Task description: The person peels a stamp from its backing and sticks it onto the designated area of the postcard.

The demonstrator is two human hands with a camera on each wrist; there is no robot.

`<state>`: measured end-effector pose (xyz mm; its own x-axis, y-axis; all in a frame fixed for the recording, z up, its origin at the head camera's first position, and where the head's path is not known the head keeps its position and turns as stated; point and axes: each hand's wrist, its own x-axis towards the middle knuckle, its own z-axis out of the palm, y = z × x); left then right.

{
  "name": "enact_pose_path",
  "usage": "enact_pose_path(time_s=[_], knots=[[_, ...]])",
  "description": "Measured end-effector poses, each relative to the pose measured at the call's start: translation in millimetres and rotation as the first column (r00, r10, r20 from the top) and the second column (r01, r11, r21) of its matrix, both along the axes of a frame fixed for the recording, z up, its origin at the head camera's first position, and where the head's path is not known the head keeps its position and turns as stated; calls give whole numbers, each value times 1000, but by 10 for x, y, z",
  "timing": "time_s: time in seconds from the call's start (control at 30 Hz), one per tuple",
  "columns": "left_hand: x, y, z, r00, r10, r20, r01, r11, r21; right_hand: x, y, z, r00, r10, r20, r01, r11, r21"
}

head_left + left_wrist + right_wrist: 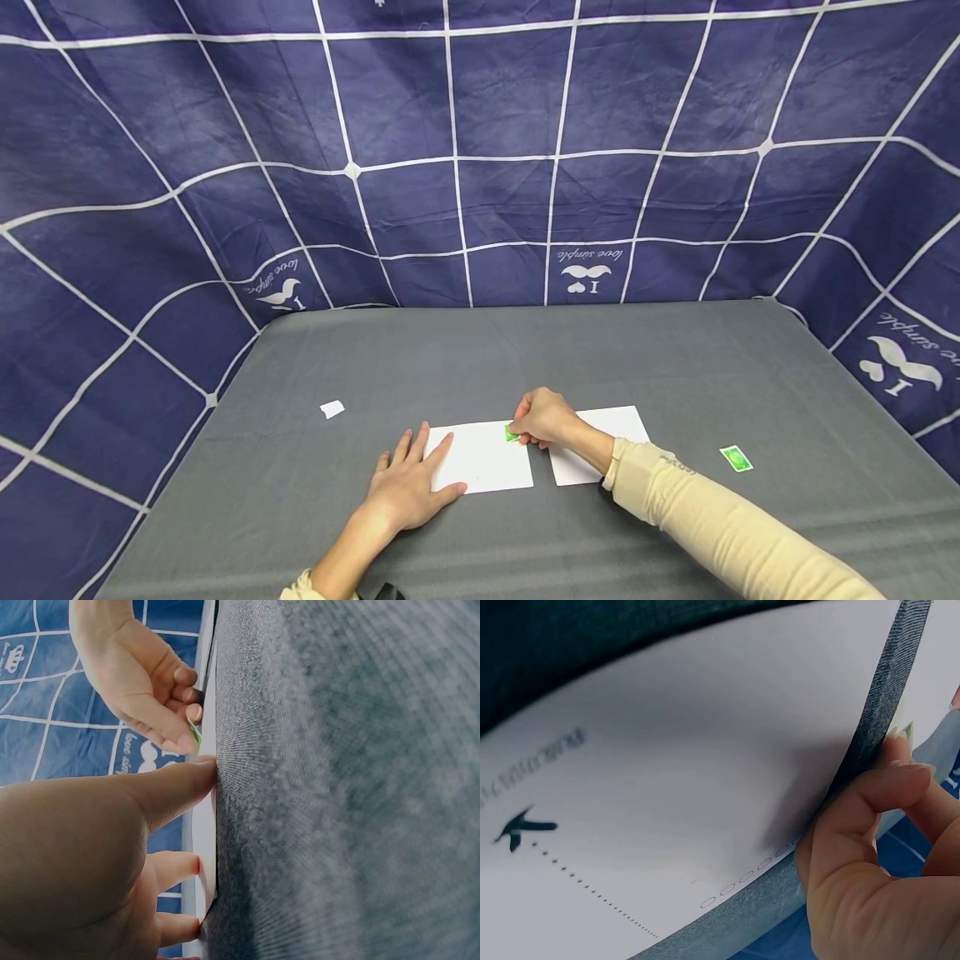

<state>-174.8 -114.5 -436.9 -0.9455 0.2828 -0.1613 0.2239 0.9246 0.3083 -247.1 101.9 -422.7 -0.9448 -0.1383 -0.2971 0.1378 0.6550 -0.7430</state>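
Note:
In the head view my left hand (408,487) rests with spread fingers on the left part of a white envelope (483,467). My right hand (546,417) pinches a small green stamp (512,433) between thumb and fingers at that envelope's upper right corner. Its bent-up edge shows in the left wrist view, where the stamp (196,735) is seen almost edge-on. Beneath the right forearm lies a second white envelope (573,471), partly hidden. Its printed ovals, dotted line and dark mark appear on the envelope (705,750) in the right wrist view.
Another green stamp (737,458) with a pale border lies to the right on the grey cloth-covered table (450,358). At the left is a small white paper scrap (332,409). A blue curtain (502,200) with white grid lines surrounds the table's back and sides.

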Motion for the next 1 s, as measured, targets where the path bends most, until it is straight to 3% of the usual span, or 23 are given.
enact_pose_path(time_s=[0.4,1.0], knots=[[2,-1,1,1000,4,1,-4,1000,8,-21,-9,-6,1000,10,-26,-10,1000,26],[2,-8,-3,1000,4,10,-4,1000,0,-51,-20,-20,1000,12,0,-12,998,59]])
